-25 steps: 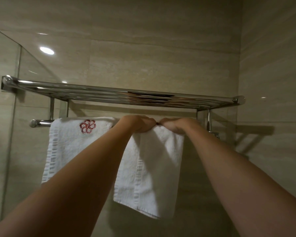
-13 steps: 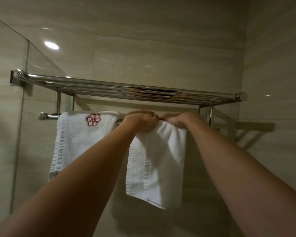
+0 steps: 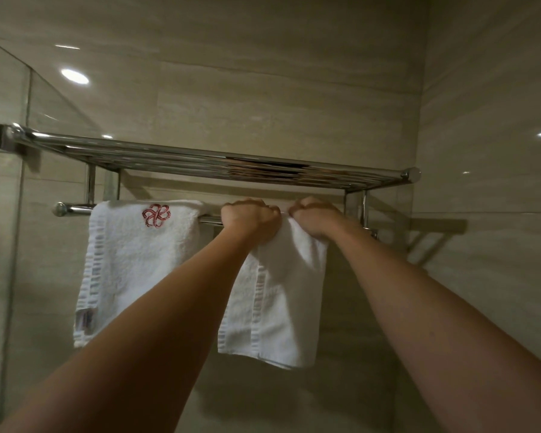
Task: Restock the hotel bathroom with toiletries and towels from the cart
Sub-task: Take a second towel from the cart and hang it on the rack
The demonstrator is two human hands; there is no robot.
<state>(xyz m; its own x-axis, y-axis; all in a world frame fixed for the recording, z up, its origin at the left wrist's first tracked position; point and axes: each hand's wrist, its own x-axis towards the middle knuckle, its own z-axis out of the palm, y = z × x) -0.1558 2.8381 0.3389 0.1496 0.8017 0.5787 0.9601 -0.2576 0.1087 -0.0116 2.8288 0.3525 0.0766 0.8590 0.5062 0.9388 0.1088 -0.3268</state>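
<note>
Two white towels hang from the lower bar [image 3: 75,209] of a chrome wall rack [image 3: 219,164]. The left towel [image 3: 132,264] carries a red embroidered flower logo and hangs free. My left hand [image 3: 250,218] and my right hand [image 3: 314,218] are side by side at the bar, both with fingers curled into the top edge of the right towel [image 3: 281,307]. That towel hangs folded below my fists, its lower edge slanting down to the right. The bar beneath my hands is hidden.
The rack's upper shelf of chrome rods sits just above my knuckles. A glass shower panel [image 3: 3,245] stands at the left. Beige tiled walls meet in a corner [image 3: 419,182] at the right, close to the rack's end.
The right towel has been drawn up, its lower edge hanging higher and more level. My hands stay together at the bar; the view has shifted slightly.
</note>
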